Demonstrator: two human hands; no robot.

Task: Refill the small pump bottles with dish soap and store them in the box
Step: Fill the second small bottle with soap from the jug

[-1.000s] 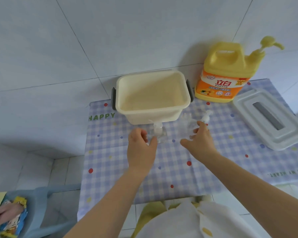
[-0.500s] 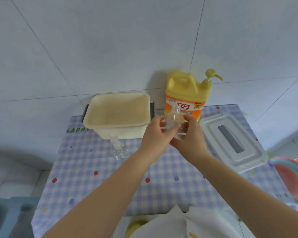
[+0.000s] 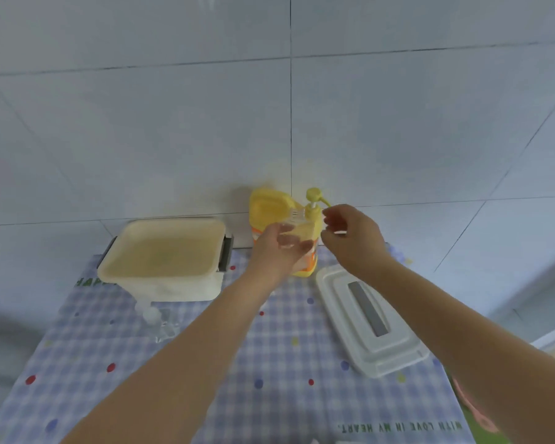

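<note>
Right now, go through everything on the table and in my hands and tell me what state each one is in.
Clear small bottle: top off, gripped by left hand in front of the dish soap jug.
Right hand: raised beside the jug's pump, pinching something small and blurred.
Dish soap jug: upright against the wall, pump up.
Cream box: open, lid off.
White lid: lying flat on the tablecloth.
Second pump bottle: standing before the box.

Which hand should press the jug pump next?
Right. The right hand hovers beside the jug's pump, fingers loosely curled and seemingly empty. The left hand grips the clear small bottle in front of the jug.
</note>
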